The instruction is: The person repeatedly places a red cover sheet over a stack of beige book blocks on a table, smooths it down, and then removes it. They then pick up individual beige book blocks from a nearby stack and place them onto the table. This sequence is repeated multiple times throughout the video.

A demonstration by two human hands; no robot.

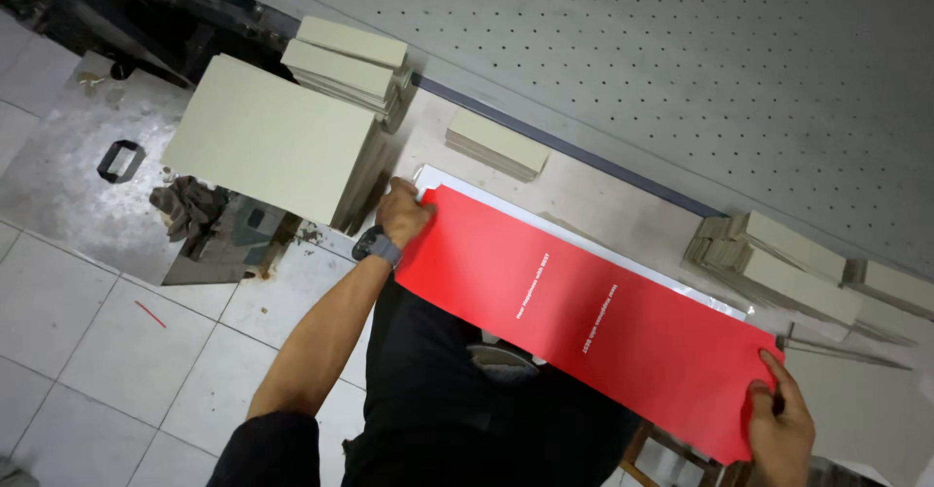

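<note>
left hand [402, 212] pinches the upper-left end of a long red printed sheet [584, 317], right hand [781, 429] grips its lower-right end. sheet lies mid-frame over a white sheet [467, 191] on the bench [623, 205], long axis upper left to lower right. best kept taut, edges squared to the white one.

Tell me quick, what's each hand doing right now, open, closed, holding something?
Left hand: closed on one end of the long red sheet.
Right hand: closed on the sheet's other end, thumb on top.
</note>
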